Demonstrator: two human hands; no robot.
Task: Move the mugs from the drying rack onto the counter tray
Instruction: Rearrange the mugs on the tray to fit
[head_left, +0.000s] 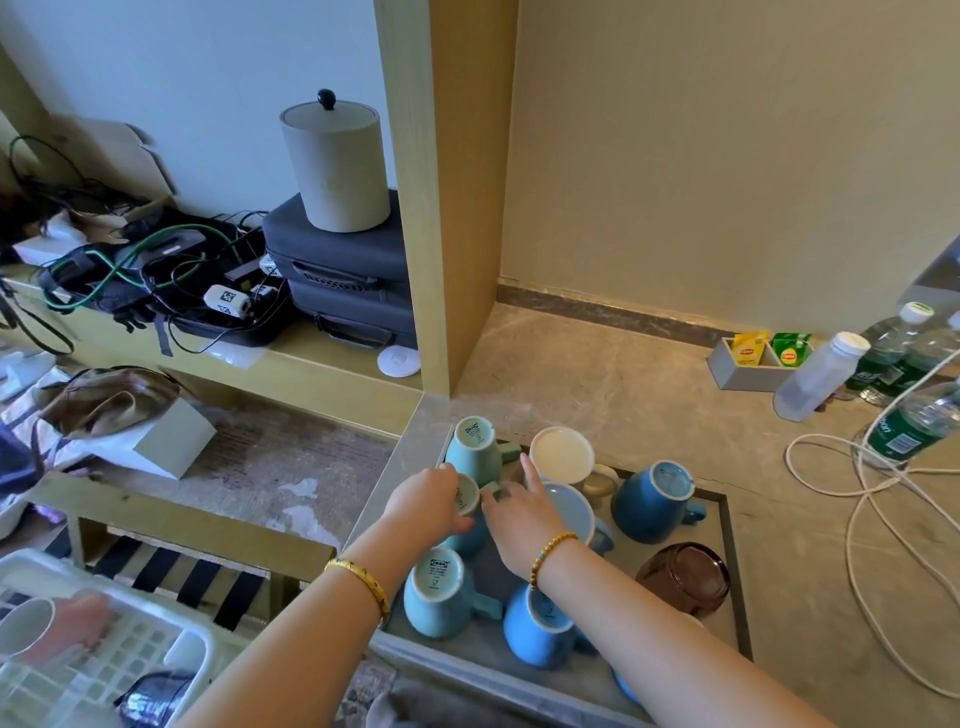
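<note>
Just below frame centre, the left hand (428, 501) curls round an upturned teal mug (467, 512), setting it rim-down – presumably to drain – on the grey counter tray (727, 571). The right hand (517, 512), fingers extended, touches its handle, seemingly steadying it. Lower left, the white drying rack (104, 649) holds another mug (23, 626) – blurred.

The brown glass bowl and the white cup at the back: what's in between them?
In the head view, an upside-down dark blue mug sits on the tray between the brown bowl and the white cup.
</note>
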